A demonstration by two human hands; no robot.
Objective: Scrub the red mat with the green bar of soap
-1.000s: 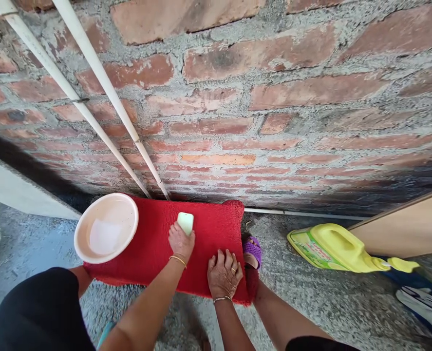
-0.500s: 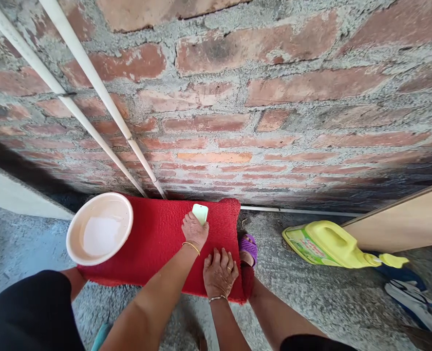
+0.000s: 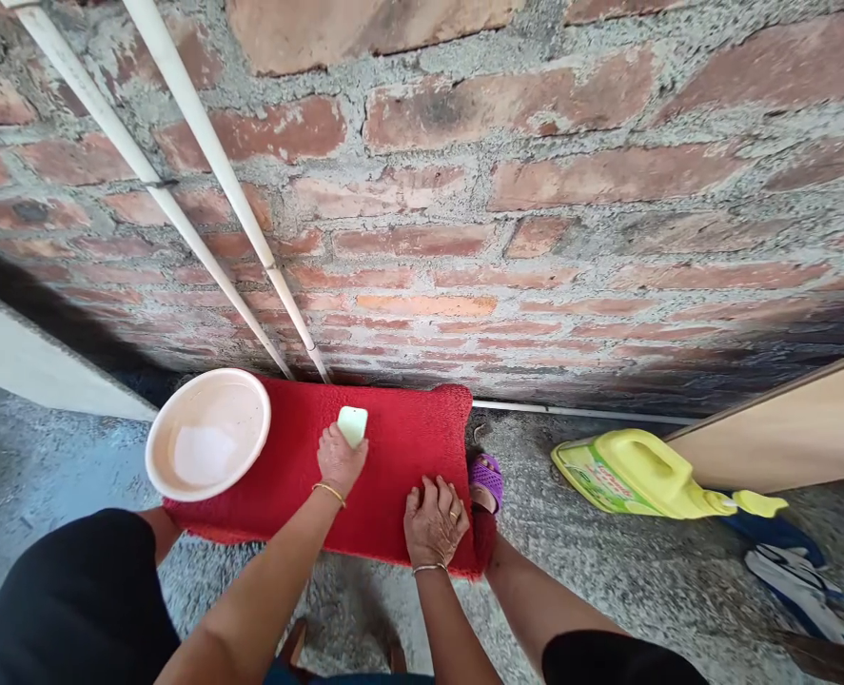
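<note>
My left hand (image 3: 342, 459), with a gold bracelet, is closed around a pale green scrubbing brush (image 3: 352, 425). The brush lies against a red pile mat (image 3: 293, 419); its underside is hidden. Lower on the mat's right part, my right hand (image 3: 436, 523), with a ring and a silver bracelet, rests palm down with fingers spread. It holds nothing. A pale pink basin (image 3: 250, 442) with whitish liquid (image 3: 204, 455) stands on the mat's left end. Whatever supports the mat is mostly hidden beneath it.
A brick wall (image 3: 422, 243) rises behind the mat, with two white pipes (image 3: 225, 181) running down it. On the concrete floor at right lies a yellow detergent bottle (image 3: 625, 476), near a board (image 3: 771, 419) and shoes (image 3: 785, 580). A foot in a purple sandal (image 3: 486, 480) is beside the mat.
My left hand has moved left across the mat with the scrubbing brush. My right hand stays on about the same part of the mat. The camera view has shifted slightly.
</note>
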